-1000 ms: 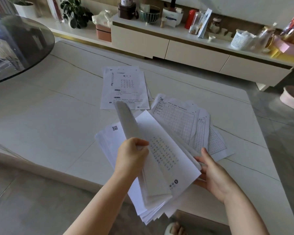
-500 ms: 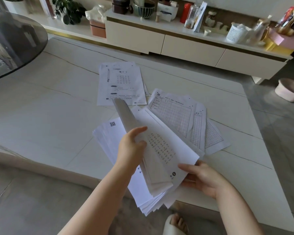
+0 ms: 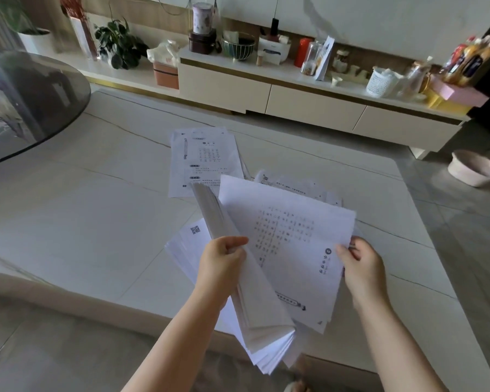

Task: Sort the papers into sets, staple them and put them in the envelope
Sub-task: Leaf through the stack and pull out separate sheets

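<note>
Person stands at the near edge of a pale marble-look bench (image 3: 68, 222), both forearms reaching in from below.

Left hand (image 3: 224, 264): grip clenched round a thick stack of papers (image 3: 266, 315), thumb on top, fingers hidden beneath. The stack is held above the bench edge, its upper sheets bent upward and fanned.

Right hand (image 3: 361, 267): grip pinching the right edge of a single printed sheet (image 3: 289, 239), thumb on its face. The sheet is lifted clear of the stack and tilted, print facing up.

On the bench, beyond the hands:
- one sorted pile (image 3: 204, 159), printed page on top, lying flat, well apart from the held stack.
- a second pile (image 3: 300, 185) to its right, mostly hidden behind the lifted sheet.

More loose sheets (image 3: 187, 239), one with a QR code, lie under the left hand.

Surroundings: a glass round tabletop (image 3: 26, 103) at left; a low sideboard (image 3: 294, 100) along the far wall, crowded with jars and boxes.
</note>
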A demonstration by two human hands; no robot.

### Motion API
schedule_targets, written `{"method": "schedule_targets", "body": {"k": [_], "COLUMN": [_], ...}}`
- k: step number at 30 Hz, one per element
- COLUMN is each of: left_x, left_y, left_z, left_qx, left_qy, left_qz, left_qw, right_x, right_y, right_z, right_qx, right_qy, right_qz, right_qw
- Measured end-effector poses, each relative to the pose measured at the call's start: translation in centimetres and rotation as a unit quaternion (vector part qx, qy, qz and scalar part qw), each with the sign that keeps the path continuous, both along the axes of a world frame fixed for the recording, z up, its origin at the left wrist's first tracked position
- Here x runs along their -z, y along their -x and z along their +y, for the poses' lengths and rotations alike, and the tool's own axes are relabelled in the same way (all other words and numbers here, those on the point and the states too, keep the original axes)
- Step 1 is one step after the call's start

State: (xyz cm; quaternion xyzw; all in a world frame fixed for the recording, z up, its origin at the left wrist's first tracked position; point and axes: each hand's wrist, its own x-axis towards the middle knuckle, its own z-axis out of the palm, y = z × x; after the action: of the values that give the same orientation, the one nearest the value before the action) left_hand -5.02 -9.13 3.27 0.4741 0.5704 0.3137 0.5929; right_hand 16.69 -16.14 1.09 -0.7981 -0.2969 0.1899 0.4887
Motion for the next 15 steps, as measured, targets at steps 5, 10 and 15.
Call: {"method": "schedule_targets", "body": {"k": [5,10,15], "left_x": [-0.2,-0.8,-1.3], "left_y": [0.5,0.5,0.8], "left_z": [0.1,-0.2,-0.4], "left_qx": [-0.003,0.001,-0.008], "left_qy": [-0.011,-0.028,-0.02], "left_qz": [0.002,0.023,0.011], "left_qw": [1.0,0.999,1.0], "right_x": [-6.4,-12.9,-13.0], "right_y": [-1.4,-3.2,-2.9], "right_z": [3.5,6.3,11.3], "right_qx": [-0.048,-0.121,-0.182], "right_qy": [-0.061,-0.032,0.097], "right_qz": [-0.084,-0.22,-0.327], "right_qw": [0.993,0.967,0.922]}}
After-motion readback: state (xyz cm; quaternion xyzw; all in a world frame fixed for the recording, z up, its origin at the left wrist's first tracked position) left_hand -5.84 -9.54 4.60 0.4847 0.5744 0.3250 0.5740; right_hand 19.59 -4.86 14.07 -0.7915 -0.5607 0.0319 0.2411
